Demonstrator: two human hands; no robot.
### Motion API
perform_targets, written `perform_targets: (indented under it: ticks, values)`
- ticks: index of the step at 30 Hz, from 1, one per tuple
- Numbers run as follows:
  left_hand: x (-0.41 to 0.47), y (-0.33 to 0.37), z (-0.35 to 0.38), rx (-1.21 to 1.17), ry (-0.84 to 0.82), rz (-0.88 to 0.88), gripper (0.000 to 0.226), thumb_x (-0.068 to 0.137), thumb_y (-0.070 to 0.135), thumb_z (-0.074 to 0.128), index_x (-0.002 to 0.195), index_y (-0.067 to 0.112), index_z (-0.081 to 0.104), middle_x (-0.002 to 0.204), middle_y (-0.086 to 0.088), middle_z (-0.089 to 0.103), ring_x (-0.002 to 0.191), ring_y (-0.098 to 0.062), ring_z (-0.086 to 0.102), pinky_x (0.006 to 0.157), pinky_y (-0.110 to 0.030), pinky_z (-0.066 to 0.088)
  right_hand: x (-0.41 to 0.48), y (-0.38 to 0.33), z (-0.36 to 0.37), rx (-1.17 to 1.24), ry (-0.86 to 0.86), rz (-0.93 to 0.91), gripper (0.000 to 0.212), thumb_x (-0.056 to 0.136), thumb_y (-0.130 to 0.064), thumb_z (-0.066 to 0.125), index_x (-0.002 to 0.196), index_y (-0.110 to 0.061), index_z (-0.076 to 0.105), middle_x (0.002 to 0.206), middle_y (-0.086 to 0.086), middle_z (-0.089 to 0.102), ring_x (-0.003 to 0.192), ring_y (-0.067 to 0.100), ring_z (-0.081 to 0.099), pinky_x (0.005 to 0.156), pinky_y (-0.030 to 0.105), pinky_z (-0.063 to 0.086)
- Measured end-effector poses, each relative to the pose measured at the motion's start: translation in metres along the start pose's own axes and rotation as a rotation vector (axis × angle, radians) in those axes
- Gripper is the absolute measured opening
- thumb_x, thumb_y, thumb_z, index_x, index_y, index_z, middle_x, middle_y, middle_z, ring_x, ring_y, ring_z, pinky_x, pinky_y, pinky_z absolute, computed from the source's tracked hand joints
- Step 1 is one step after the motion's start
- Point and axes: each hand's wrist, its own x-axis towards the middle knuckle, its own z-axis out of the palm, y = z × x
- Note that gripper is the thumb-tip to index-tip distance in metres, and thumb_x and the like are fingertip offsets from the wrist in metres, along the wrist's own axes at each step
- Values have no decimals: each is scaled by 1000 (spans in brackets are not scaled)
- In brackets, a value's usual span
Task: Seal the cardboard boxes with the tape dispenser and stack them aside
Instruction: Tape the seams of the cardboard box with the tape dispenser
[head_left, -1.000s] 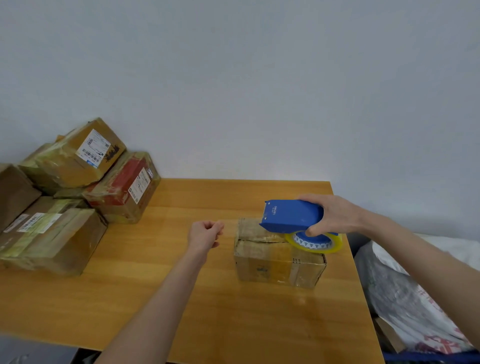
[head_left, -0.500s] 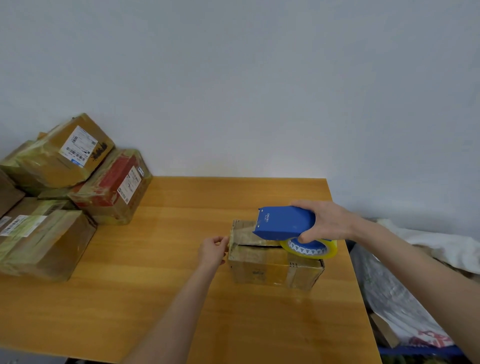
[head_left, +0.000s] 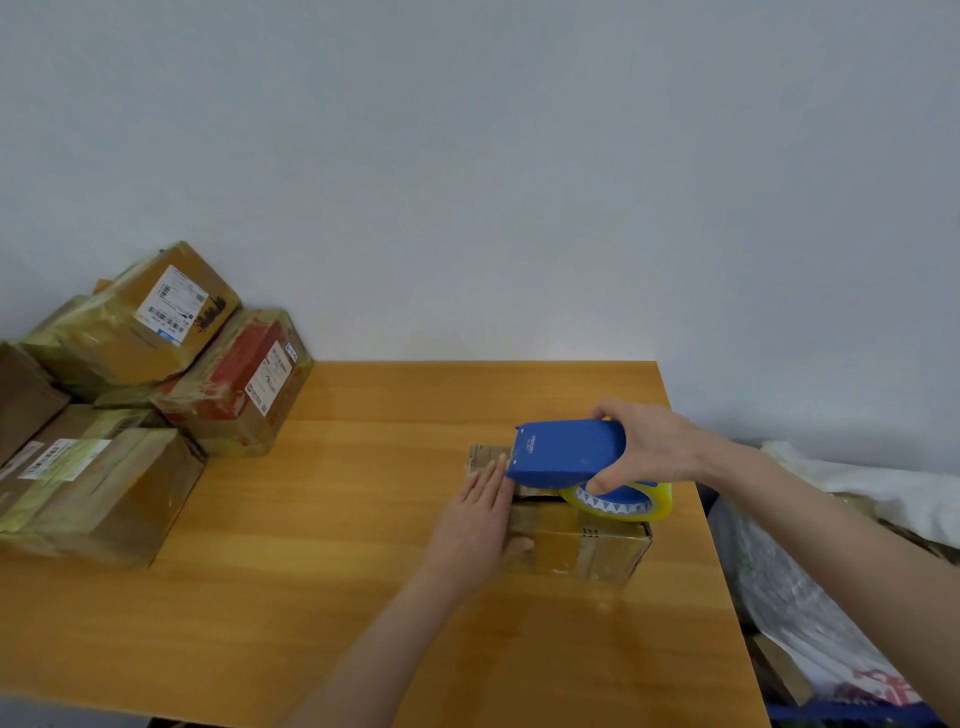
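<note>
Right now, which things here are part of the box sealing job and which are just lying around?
Job: small cardboard box, under the flat left hand; blue tape dispenser, gripped by the right hand; taped boxes piled at left.
Lying about: plastic bags beside the table.

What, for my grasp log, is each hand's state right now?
Left hand: open, flat on the small brown cardboard box.
Right hand: closed around the blue plastic tape dispenser.

table (head_left: 332, 571): wooden | small cardboard box (head_left: 582, 545) right | taped boxes (head_left: 104, 415) stacked left
</note>
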Motion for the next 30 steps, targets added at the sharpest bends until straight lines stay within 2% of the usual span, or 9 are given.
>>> perform_targets:
  ticks: [3,8,14,19,23,26,30]
  values:
    - [1,-1,2,83,-53,9,87,94,63,26,152,9,-10,160,-8,-15,147,-18,-14,121,-34,-3,-1,-2,2,-97,7,-29,67,64,-59,77,117,-35,45,105,-11,58,91,12,59,77,34,55]
    - [4,-4,6,116,-70,36,86,93,63,26,153,11,-5,158,-7,-17,146,-16,-15,121,-32,-4,-5,3,2,-96,9,-35,69,65,-58,74,125,-39,44,106,-14,56,94,12,56,77,34,54]
    - [1,-7,9,115,-65,67,80,94,60,21,145,15,-20,153,-2,-24,145,-13,-18,118,-29,-11,-9,8,-14,-77,-52,-3,56,58,-59,69,109,-41,53,96,-14,60,88,11,58,75,35,54]
    - [0,-10,11,108,-26,77,79,95,59,22,147,15,-17,150,0,-25,145,-12,-17,119,-30,-10,-15,8,-16,-22,-39,27,59,48,-66,61,99,-37,58,92,-9,63,84,12,61,78,39,55]
    - [-9,-23,14,149,-23,86,77,96,58,20,147,15,-17,152,0,-24,139,-12,-23,113,-28,-16,-15,0,-6,48,-40,16,48,61,-60,72,99,-34,59,93,-7,64,83,15,63,77,40,57]
    - [-14,-37,9,151,-34,29,77,96,57,21,149,14,-15,152,0,-24,142,-12,-20,113,-27,-15,-9,-16,5,-47,43,-6,53,65,-67,68,106,-36,56,94,-14,60,84,10,60,74,35,55]
    - [-16,-34,9,117,6,36,75,100,50,28,143,17,-24,153,0,-27,139,-13,-26,115,-28,-14,-5,-27,12,-132,72,13,58,68,-68,66,113,-35,51,99,-11,60,86,12,59,72,30,52]
